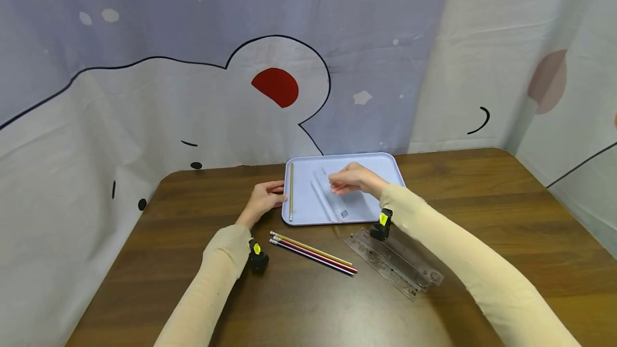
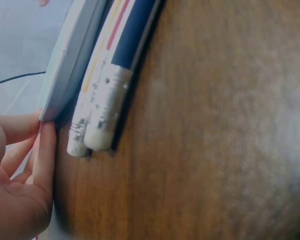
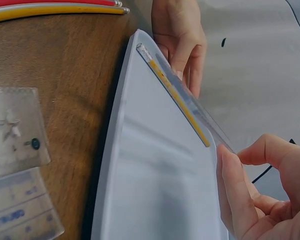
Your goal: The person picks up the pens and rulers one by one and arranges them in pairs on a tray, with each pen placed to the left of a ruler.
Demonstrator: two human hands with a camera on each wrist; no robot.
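A light lavender tray (image 1: 373, 164) lies at the back of the wooden table, with one yellow pencil (image 1: 291, 191) along its left side. My left hand (image 1: 264, 201) pinches the tray's left rim between thumb and fingers. Over the middle of the tray, my right hand (image 1: 355, 178) pinches a clear plastic ruler (image 1: 338, 206) near its far end. The ruler has a small square code at its near end and slants across the tray in the head view. From the right wrist it appears nearly edge-on, held between thumb and fingertips (image 3: 229, 157).
In front of the tray several pencils (image 1: 313, 253) lie side by side, yellow, red and dark blue among them, erasers to the left. Right of them more clear rulers (image 1: 392, 264) overlap, partly under my right forearm. A printed curtain (image 1: 202, 100) hangs behind the table.
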